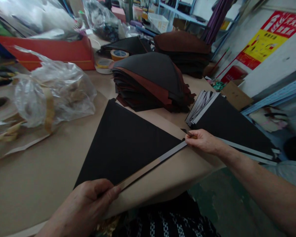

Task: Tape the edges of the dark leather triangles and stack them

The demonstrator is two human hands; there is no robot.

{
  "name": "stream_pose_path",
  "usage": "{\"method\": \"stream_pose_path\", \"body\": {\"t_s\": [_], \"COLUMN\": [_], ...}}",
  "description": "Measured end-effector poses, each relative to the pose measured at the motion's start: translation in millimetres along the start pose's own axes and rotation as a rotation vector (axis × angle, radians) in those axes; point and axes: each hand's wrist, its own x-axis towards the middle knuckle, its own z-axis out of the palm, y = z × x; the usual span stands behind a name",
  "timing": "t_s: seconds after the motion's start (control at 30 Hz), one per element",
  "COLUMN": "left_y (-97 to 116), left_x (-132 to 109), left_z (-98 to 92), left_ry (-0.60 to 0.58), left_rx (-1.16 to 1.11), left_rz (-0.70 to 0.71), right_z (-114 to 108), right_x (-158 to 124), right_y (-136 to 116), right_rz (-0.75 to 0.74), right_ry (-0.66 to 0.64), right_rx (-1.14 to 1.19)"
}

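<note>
A black triangular fabric panel (128, 138) lies flat on the table, its long edge toward me. Along that edge runs a narrow pale strip (166, 154), grey toward the right and tan toward the left. My left hand (88, 200) pinches the panel's near left corner and the strip between thumb and fingers. At the other end, my right hand (199, 140) is closed at the strip's right tip. A small dark, pointed tool (186, 131) sticks out of its fingers; its exact kind is unclear.
Brown paper covers the table (64, 158). Behind the panel stand stacks of black and brown pieces (148, 75). More black panels with pale edges (229, 121) lie at the right. Clear plastic bags (64, 92), tape rolls (119, 54) and a red box (64, 49) are farther back.
</note>
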Motion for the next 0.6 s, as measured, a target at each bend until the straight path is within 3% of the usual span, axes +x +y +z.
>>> {"method": "stream_pose_path", "body": {"t_s": [0.37,0.6], "left_y": [-4.6,-2.6], "left_x": [3.1,2.5], "left_z": [1.6,3.6], "left_ry": [0.049,0.066], "left_rx": [0.063,0.032], "left_rz": [0.054,0.074], "right_z": [3.4,5.6], "right_x": [-3.1,-8.7], "right_y": [-5.5,-16.4], "right_rz": [-0.097,-0.155], "right_ry": [0.076,0.091], "right_rx": [-0.383,-0.454]}}
